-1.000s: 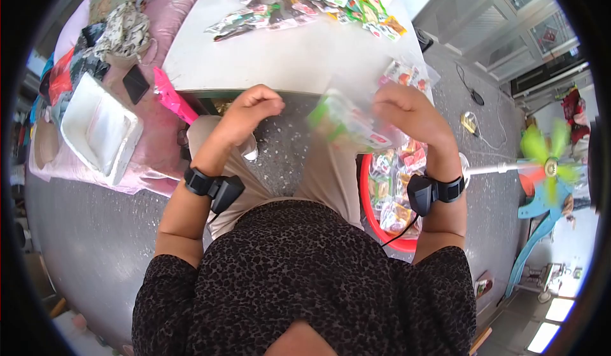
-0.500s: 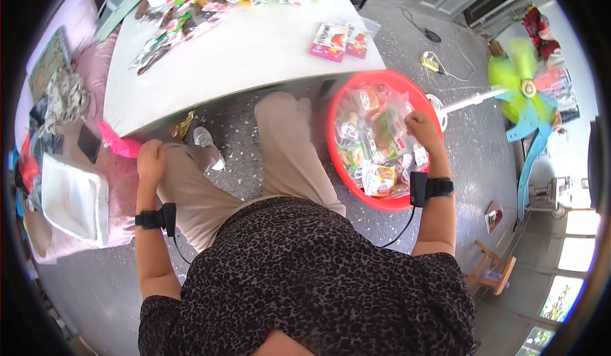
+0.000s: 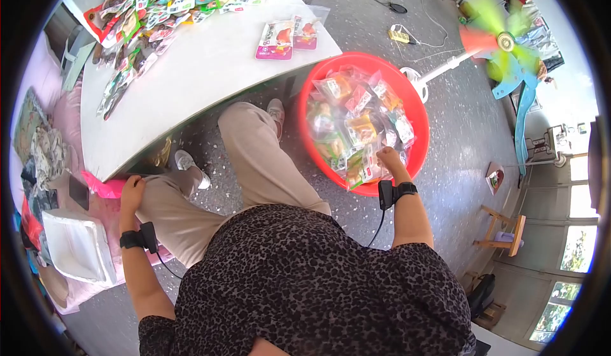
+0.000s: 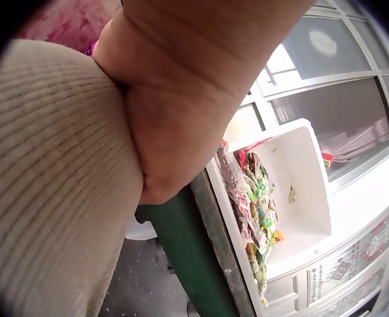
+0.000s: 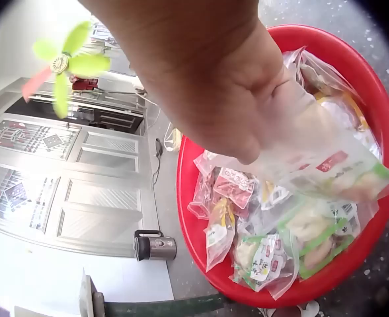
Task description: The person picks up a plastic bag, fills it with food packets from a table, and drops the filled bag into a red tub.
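Note:
My right hand [image 3: 391, 158] is over the near side of a red basin [image 3: 422, 124] heaped with clear plastic food packets [image 3: 361, 129]. Thumb and fingers pinch the top of a transparent packet with green edging [image 5: 333, 165], as the right wrist view shows. That packet slants over the others inside the rim. In the head view my left hand [image 3: 132, 194] rests on the trousered left leg [image 3: 168, 206]. From the left wrist its heel shows pressed against the ribbed cloth [image 4: 55, 165], with the fingers mostly hidden.
A white table [image 3: 184, 76] bears a pile of colourful packets [image 3: 159, 12] and two pink-and-white packets [image 3: 275, 40]. Beyond the basin stands a fan with blurred green blades [image 3: 505, 41]. A white foam box [image 3: 79, 248] sits at the left on pink cloth.
My left hand has dropped from beside the table edge to the leg. The right hand has carried a packet from above the lap to the basin, and the body has turned rightward.

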